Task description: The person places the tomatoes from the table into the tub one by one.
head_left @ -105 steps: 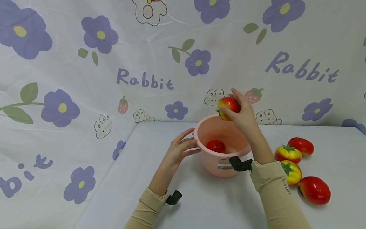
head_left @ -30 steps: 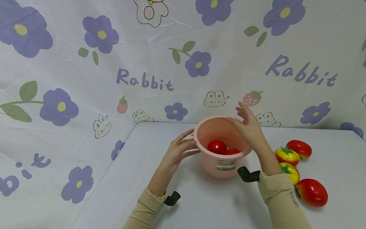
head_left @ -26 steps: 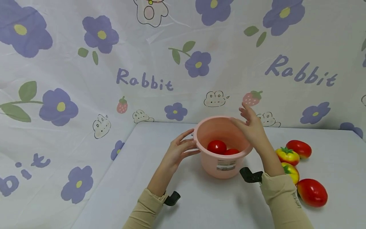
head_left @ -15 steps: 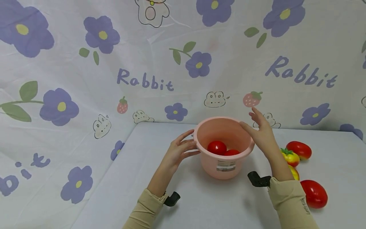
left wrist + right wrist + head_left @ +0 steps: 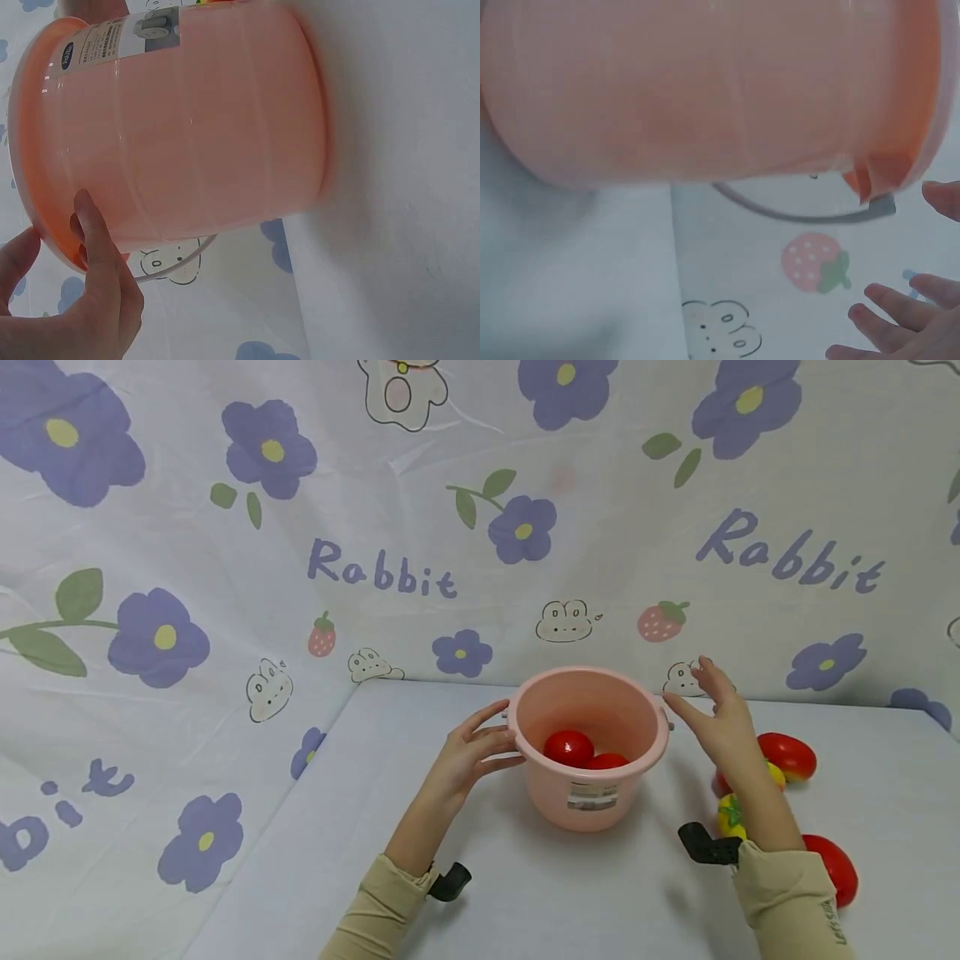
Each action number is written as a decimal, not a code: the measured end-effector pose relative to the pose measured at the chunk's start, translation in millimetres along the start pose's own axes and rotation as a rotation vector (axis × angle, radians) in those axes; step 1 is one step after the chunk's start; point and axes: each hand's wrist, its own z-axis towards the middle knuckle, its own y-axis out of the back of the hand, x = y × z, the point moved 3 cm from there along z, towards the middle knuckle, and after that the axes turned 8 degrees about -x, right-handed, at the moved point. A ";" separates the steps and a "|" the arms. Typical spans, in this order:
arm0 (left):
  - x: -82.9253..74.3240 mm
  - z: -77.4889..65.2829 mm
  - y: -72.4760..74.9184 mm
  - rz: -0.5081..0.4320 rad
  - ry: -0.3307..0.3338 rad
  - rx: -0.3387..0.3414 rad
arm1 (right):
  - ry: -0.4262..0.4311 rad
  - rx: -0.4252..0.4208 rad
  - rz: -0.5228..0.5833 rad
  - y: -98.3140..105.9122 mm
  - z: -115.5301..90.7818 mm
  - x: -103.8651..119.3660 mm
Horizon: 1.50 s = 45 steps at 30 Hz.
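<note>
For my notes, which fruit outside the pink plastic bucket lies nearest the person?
The glossy red oval fruit, partly hidden by the beige right sleeve; the other loose fruits lie farther.

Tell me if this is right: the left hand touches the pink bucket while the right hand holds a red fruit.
No: the right hand holds nothing, as the head view shows. The left hand does touch the pink bucket.

Left hand point(image 5: 471, 758) grips pink bucket point(image 5: 551, 797) by the rim; red fruits point(image 5: 568, 748) inside, right of that grip. Right hand point(image 5: 722, 718) empty beside opposite rim, loose fruits point(image 5: 792, 755) partly behind its forearm.
</note>
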 end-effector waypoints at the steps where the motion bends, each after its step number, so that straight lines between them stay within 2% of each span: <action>1: 0.0 0.1 0.1 0.000 0.000 0.001 | -0.002 -0.003 -0.005 1.6 0.3 -2.1; 12: -1.1 -0.3 0.8 0.003 -0.002 0.001 | -0.112 -0.022 0.006 14.9 1.6 -34.7; 19: -1.3 -0.5 0.6 0.002 -0.001 -0.002 | -0.171 -0.041 -0.053 24.2 1.3 -55.2; 27: -1.5 -0.6 0.4 0.007 -0.001 -0.008 | -0.291 -0.059 -0.113 31.4 0.7 -74.7; 34: -0.9 -0.5 0.0 0.004 0.005 -0.005 | -0.278 -0.095 -0.128 35.9 -3.6 -88.0; 41: 0.5 0.0 0.2 0.008 0.005 -0.003 | -0.346 -0.096 -0.131 37.4 -6.2 -105.1; 45: 0.5 -0.1 -0.3 0.008 0.006 -0.001 | -0.357 -0.093 -0.154 37.0 -7.5 -112.0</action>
